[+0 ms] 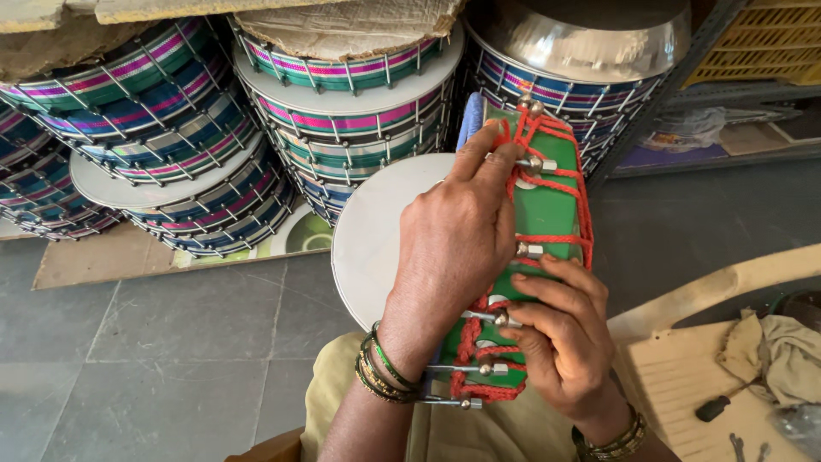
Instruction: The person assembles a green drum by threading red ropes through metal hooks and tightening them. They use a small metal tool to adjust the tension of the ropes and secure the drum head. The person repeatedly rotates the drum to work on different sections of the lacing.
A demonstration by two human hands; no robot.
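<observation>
- Resting on its side across the person's lap, a green drum [547, 214] shows a smooth, pale round skin on its left end and a glossy shell laced with rough red cord [560, 184].
- Short metal rods with ball-shaped ends [496, 318] stand out of the shell at intervals, and the cord zigzags between them.
- The left hand [457, 235] lies palm-down over the top of the drum, wrist bent, with striped green and gold bangles [385, 372] at the forearm.
- Its fingers [492, 154] stretch forward and pinch a strand of the red cord near the far rim, closed on it.
- The right hand [560, 329] comes in from below, fingers curled around the near side of the shell, thumb and forefinger closed on a metal rod there.
- Behind, stacks of round drums [171, 128] with pink, green and blue banded shells and thin wire lacing fill the floor, some capped with torn cardboard.
- A pale plastic chair [684, 376] stands to the right, holding a crumpled cloth [778, 355] and a dark-handled tool [714, 409].
- The floor [154, 342] is grey stone slab.
</observation>
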